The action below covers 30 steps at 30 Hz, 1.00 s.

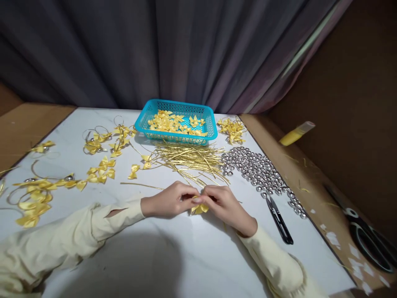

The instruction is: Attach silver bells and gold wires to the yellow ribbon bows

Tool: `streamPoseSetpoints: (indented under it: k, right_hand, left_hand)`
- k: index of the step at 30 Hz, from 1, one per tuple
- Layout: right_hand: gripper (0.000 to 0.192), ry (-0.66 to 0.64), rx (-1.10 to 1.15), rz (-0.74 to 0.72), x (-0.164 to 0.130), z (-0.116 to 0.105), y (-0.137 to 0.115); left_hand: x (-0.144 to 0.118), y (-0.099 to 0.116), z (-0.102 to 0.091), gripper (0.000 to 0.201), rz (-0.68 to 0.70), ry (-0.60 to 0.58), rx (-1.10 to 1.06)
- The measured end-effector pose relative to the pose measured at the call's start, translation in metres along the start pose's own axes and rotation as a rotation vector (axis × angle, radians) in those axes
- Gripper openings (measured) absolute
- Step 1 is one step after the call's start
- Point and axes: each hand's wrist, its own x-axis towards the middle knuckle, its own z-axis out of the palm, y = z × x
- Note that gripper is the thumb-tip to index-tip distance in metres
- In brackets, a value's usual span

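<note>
Your left hand (169, 201) and right hand (223, 203) meet fingertip to fingertip, each grip pinched on a small satin yellow bow (199, 208) low over the white counter (173, 252); its long axis seems to run left-right, though fingers hide much.

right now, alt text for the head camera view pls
Two hands, left hand and right hand, pinch a small yellow ribbon bow together over a white table. Behind lie gold wire ties, silver bells and a blue basket of bows.

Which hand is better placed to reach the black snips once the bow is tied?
Probably the right hand: the black snips lie just to its right on the table. The left hand would have to cross over the yellow bow both hands pinch.
</note>
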Motion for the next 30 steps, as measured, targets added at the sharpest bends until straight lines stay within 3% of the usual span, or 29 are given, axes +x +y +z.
streamPoseSetpoints:
  k: [10,15,22,30]
  right_hand:
    - [0.038,0.114,0.130,0.193,0.000,-0.005,0.001]
    - [0.049,0.128,0.320,0.325,0.000,-0.006,0.004]
    - [0.062,-0.090,0.515,0.366,0.002,-0.008,0.010]
    - [0.047,-0.192,0.629,0.424,0.003,-0.006,-0.003]
  left_hand:
    - [0.000,0.001,-0.005,0.028,-0.124,-0.057,-0.355]
    - [0.000,-0.001,-0.005,0.029,-0.135,-0.039,-0.430]
    - [0.001,0.002,-0.005,0.031,-0.122,-0.004,-0.444]
    - [-0.001,0.001,-0.004,0.034,-0.086,-0.057,-0.299]
